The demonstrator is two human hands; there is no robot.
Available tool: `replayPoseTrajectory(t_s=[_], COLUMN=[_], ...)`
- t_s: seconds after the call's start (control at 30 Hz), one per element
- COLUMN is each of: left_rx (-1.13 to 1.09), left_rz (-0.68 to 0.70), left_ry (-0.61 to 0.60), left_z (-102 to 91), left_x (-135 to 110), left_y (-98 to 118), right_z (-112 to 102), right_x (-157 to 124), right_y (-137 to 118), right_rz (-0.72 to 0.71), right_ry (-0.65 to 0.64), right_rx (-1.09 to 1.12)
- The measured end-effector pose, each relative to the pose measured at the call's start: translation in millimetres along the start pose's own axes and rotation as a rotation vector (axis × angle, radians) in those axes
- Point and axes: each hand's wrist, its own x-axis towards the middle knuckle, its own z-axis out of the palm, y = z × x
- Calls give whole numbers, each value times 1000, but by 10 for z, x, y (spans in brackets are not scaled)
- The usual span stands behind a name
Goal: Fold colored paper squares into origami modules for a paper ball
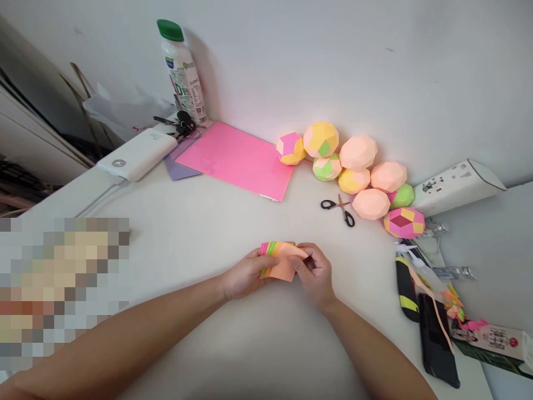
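Between my hands, above the white table, is a fanned stack of sticky notes (283, 268) in pink, green, yellow and peach, with peach on top. My left hand (246, 273) grips the stack at its left side, thumb lying over the coloured edges. At the right corner my right hand (317, 272) pinches the peach paper between thumb and fingers. How many sheets the right fingers hold cannot be made out. Beyond the right hand lie small black-handled scissors (340, 208), blades spread. Several folded paper balls (358, 153) in peach, yellow, green and pink cluster behind the scissors.
A pink sheet pack (237, 158) lies at the back, near a white power bank (137, 153), keys (183, 123) and a green-capped bottle (183, 72). At right are a black phone (435, 339), a yellow-black cutter (406, 289) and a printed carton (491, 341).
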Motion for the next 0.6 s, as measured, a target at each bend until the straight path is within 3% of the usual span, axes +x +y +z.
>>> replayPoseTrajectory(t_s=[0.17, 0.37, 0.47, 0.6], left_rx=[97, 88, -18, -140], left_rz=[41, 79, 82, 76], left_ry=[101, 50, -18, 24], left_z=[3, 43, 53, 17], left_x=[17, 6, 5, 22], left_y=[-6, 12, 13, -22], right_z=[-10, -26, -31, -30], right_x=[24, 11, 7, 14], right_y=[30, 64, 69, 68], right_rz=[9, -56, -142, -358], right_ry=[51, 44, 82, 172], right_rx=[13, -12, -104, -274])
